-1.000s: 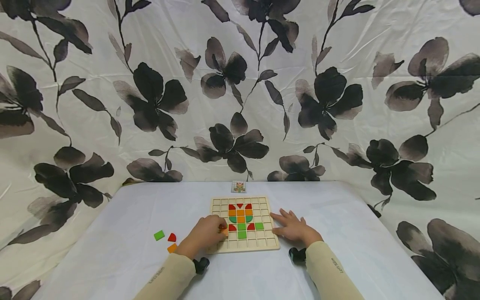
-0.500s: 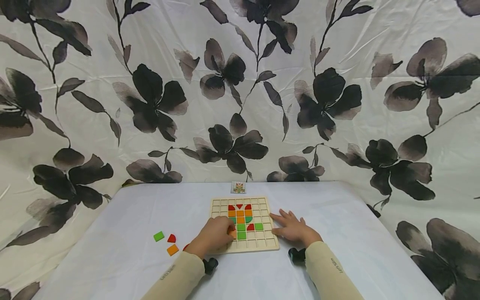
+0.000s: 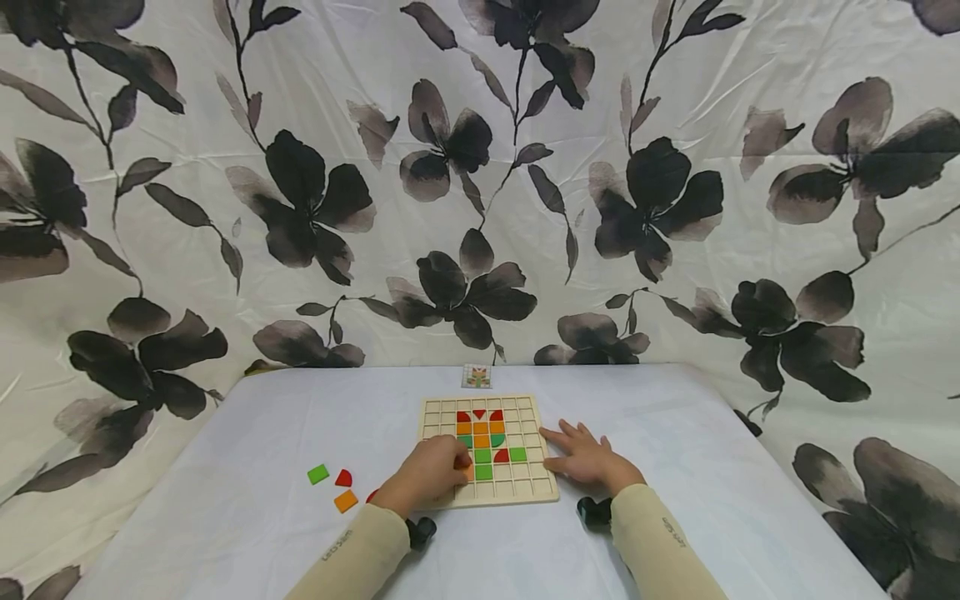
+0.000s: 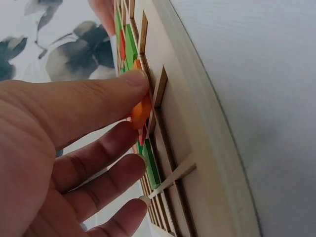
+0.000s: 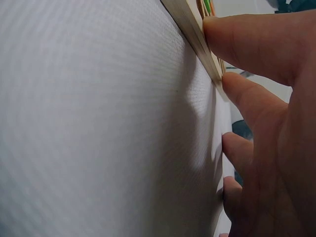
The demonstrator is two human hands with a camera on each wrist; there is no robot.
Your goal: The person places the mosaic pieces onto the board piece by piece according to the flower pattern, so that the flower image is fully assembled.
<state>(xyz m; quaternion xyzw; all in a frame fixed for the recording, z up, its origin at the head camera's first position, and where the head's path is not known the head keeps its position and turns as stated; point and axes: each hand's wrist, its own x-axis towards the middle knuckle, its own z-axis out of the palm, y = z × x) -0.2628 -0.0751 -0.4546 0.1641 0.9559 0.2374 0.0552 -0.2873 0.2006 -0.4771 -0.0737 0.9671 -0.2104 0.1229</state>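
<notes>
In the head view a wooden grid board (image 3: pixel 517 492) lies on the table, its middle cells filled with red, orange and green tiles. My left hand (image 3: pixel 429 472) is over the board's left half. Between thumb and index finger it pinches an orange tile (image 4: pixel 141 111), tilted against the grid beside a green tile (image 3: pixel 483 472); the fingers partly cover it. A red tile (image 3: pixel 502 455) and another green tile (image 3: pixel 517 454) sit to the right. My right hand (image 3: pixel 588 457) lies with spread fingers at the board's right edge, thumb and index fingertip touching it.
Left of the board lie a loose green tile (image 3: pixel 318 473), a red tile (image 3: pixel 343 477) and an orange tile (image 3: pixel 346 500). Another red tile (image 3: pixel 371 495) is partly hidden by the left wrist. A small pattern card (image 3: pixel 477 376) lies behind the board, before a flowered cloth.
My left hand has moved right along the board with the orange tile, up to the green tile, then stayed there. The right hand has not moved.
</notes>
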